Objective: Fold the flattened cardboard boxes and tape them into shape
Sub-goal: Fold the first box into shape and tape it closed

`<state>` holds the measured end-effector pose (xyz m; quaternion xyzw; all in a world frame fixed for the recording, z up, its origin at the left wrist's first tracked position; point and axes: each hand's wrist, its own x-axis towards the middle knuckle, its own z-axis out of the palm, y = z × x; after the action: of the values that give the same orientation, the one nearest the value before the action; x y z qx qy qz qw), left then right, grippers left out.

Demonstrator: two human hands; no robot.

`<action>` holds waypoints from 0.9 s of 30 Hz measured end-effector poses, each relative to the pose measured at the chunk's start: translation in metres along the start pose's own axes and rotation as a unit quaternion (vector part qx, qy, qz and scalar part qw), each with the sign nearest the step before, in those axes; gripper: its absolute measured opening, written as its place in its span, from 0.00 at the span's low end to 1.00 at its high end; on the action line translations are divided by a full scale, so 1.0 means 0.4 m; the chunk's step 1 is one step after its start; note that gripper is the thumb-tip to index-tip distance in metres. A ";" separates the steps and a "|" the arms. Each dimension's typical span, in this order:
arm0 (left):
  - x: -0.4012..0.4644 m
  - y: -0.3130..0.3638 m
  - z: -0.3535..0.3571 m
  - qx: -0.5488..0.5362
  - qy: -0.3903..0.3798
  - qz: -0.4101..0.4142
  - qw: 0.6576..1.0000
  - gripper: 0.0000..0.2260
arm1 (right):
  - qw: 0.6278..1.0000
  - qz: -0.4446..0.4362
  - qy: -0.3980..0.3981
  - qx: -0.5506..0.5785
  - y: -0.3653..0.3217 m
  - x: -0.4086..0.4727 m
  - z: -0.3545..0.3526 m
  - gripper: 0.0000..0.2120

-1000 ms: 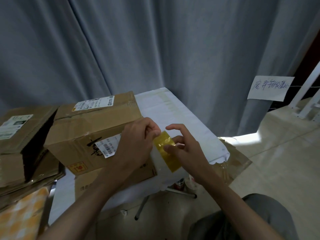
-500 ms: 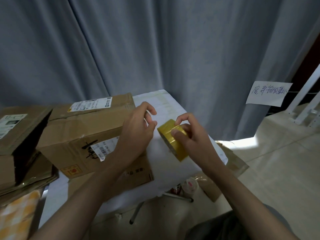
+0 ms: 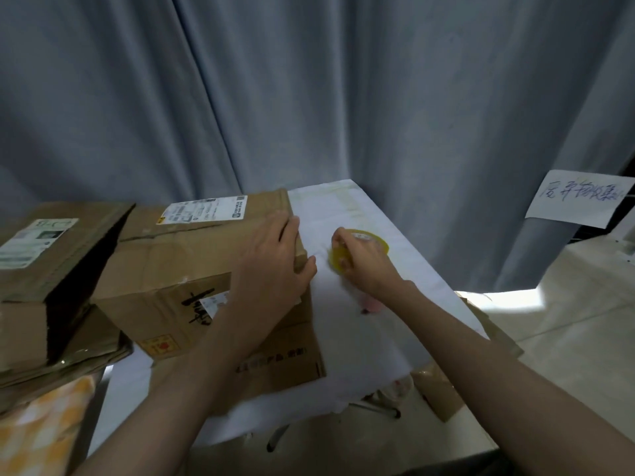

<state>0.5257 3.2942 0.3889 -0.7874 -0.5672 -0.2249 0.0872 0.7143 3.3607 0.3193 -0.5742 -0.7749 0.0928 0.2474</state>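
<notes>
A folded-up cardboard box (image 3: 178, 266) with shipping labels stands on the white table (image 3: 371, 338), on top of a flat cardboard sheet (image 3: 285, 365). My left hand (image 3: 275, 266) rests on the box's right top corner, its fingers fairly straight over the edge. A yellow tape roll (image 3: 374, 240) lies flat on the table just right of the box. My right hand (image 3: 360, 266) grips the roll from its near side, fingers curled on it. Motion blurs the right hand.
A second cardboard box (image 3: 37, 269) lies on a stack of flattened cardboard (image 3: 62, 369) at the left. An orange checked cloth (image 3: 37, 431) shows at the bottom left. Grey curtains hang behind the table. Cardboard pieces (image 3: 443, 393) lie on the floor to the right.
My right hand has carried the tape roll forward and down onto the table. My left hand let go of the tape and moved onto the box's corner.
</notes>
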 end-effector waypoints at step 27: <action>-0.083 -0.053 -0.027 0.016 0.021 0.054 0.998 0.28 | 0.980 0.021 0.033 0.197 -0.239 0.243 -0.075 0.07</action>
<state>0.4947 3.2689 0.3809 -0.8107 -0.5251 -0.2275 0.1237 0.6274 3.4166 0.4130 -0.5330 -0.7208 0.2297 0.3789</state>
